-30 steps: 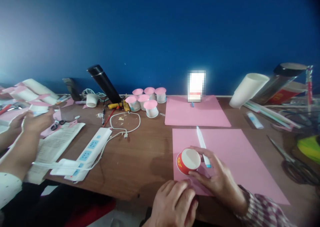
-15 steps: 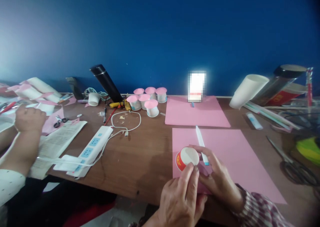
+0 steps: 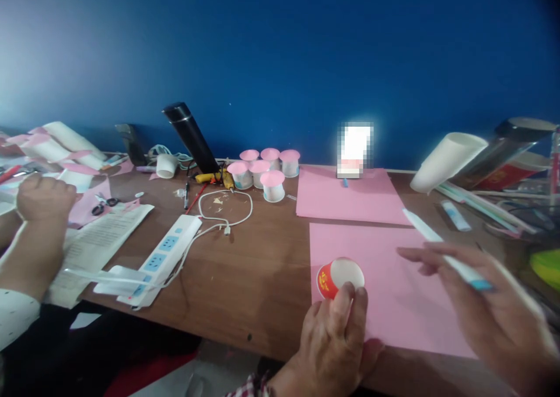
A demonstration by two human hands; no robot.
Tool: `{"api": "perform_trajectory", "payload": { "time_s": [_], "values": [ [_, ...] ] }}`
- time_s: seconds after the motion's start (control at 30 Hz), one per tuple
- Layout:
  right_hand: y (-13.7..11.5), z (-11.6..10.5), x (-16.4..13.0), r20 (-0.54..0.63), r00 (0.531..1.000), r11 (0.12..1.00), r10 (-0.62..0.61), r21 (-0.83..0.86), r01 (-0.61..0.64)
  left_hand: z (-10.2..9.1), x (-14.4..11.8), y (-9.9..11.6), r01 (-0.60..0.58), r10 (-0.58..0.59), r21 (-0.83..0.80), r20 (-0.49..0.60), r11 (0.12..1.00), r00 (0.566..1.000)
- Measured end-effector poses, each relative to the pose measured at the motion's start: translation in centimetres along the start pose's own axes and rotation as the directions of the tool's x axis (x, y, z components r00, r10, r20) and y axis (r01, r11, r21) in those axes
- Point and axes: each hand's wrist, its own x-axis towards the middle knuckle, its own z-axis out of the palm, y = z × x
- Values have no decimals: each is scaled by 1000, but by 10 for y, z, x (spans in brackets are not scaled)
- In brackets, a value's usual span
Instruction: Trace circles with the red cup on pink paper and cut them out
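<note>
A small red paper cup (image 3: 326, 280) with yellow print stands on a pink sheet (image 3: 394, 303), its white round end facing up. My left hand (image 3: 335, 341) is closed on it, fingertips pressed against the white end and near side. To the right, above the sheet, my right hand (image 3: 485, 309) has a white pen with a blue end (image 3: 422, 226) between its fingers, the index finger stretched out. The pen slants across the fingers, and my right hand is apart from the cup.
Several cups with pink tops (image 3: 272, 180) stand near the wall beside a stack of pink paper (image 3: 350, 201). A power strip (image 3: 168, 251) and white cable lie left. At far left is another person's hand (image 3: 46, 198). White tube (image 3: 448, 160) leans at right.
My right hand has moved away from the cup to the right, carrying the pen, which was over the sheet behind the cup. My left hand stays on the cup.
</note>
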Motion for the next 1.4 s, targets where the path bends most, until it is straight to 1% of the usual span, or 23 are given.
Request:
{"api": "perform_trajectory", "payload": {
  "time_s": [0.07, 0.1, 0.17, 0.2, 0.23, 0.3, 0.37, 0.43, 0.5, 0.57, 0.63, 0.7, 0.8, 1.0, 1.2, 1.4],
  "values": [
    [-4, -4, 21, -5, 1000, 998, 12, 61, -12, 2, 0, 0, 3, -3, -15, -12, 1000, 1000],
    [-5, -1, 33, -8, 1000, 994, 25, 104, -24, 4, -1, 1, 1, -2, -23, -14, 1000, 1000],
    [-5, 14, 57, 0, 997, 982, 71, 175, -70, 6, -1, 2, 14, -14, -31, -8, 999, 1000],
    [-3, 25, 68, 46, 995, 969, 84, 230, -93, 7, -1, 3, 25, -25, -31, -5, 999, 1000],
    [-2, 38, 78, 121, 987, 949, 106, 283, -137, 8, -1, 3, 35, -35, -27, -4, 999, 999],
    [1, 62, 91, 252, 957, 926, 143, 306, -219, 8, 0, 4, 42, -42, -4, -14, 999, 999],
    [2, 81, 96, 423, 901, 927, 96, 291, -236, 7, 1, 4, 28, -28, 25, -29, 999, 999],
    [1, 92, 96, 551, 834, 949, 35, 243, -201, 6, 1, 3, 31, -30, 47, -32, 998, 999],
    [-2, 96, 95, 632, 775, 966, -13, 208, -154, 5, 2, 3, 25, -25, 50, -7, 998, 1000],
    [-6, 96, 95, 686, 726, 975, -49, 189, -113, 6, 1, 2, 8, -9, 41, 26, 999, 1000],
    [-8, 95, 96, 726, 682, 981, -82, 179, -74, 6, 1, 3, -3, 1, 39, 35, 999, 999],
    [-10, 97, 97, 756, 645, 984, -116, 177, -30, 6, 1, 3, 6, -7, 52, 15, 999, 1000],
    [-13, 100, 98, 774, 613, 984, -157, 177, 27, 6, 2, 4, 12, -11, 65, -16, 998, 1000],
    [-15, 105, 99, 773, 595, 975, -220, 191, 112, 6, 2, 5, 16, -14, 101, -21, 995, 1000],
    [-14, 107, 100, 795, 565, 975, -218, 195, 101, 4, 2, 3, 11, -8, 109, -27, 994, 1000],
    [-14, 109, 101, 795, 558, 971, -236, 204, 120, 2, 4, 3, 14, -10, 108, -38, 994, 999]
  ]
}}
